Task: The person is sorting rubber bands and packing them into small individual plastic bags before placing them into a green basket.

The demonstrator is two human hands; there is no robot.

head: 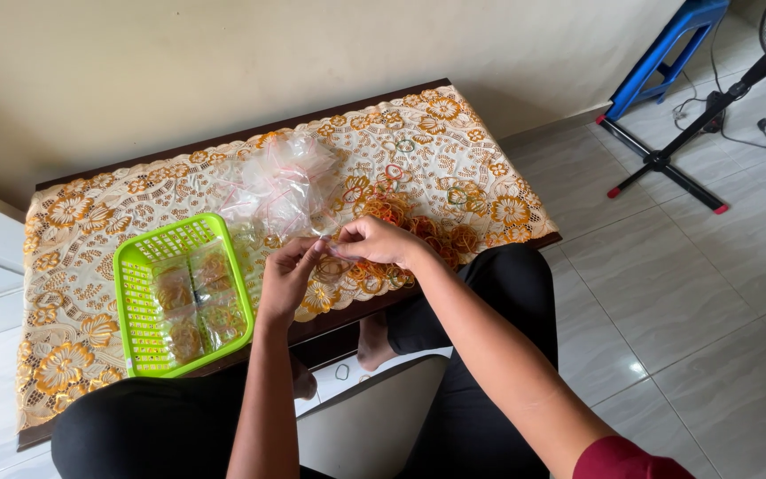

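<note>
Fingers (312,253) of the left hand (287,279) and those of the right hand (376,241) meet pinched together over the near edge of a low tabletop (223,142), the tips narrowed around something small and pale between them; what it is cannot be told at this size. Both forearms reach up from the person's lap, dark trousers showing at either side.

At far left, a bright green perforated plastic basket (135,310) sits on the cream lace cloth with orange flower patterns (73,222) that covers the tabletop. Inside the basket lie several small clear plastic bags filled with yellowish rubber bands (195,306), packed side by side. Just beyond the left hand, a loose heap of empty clear plastic bags with red seal strips (281,186) rests on the cloth. To the right of it, behind and beside the right hand, a pile of orange and yellow rubber bands (418,226) spreads across the cloth, with a few stray green and red bands farther back.

On the pale tiled floor (684,302) at right stand the black cross-shaped base of a standing fan (667,164) and, against the wall, a blue plastic stool (667,44).
</note>
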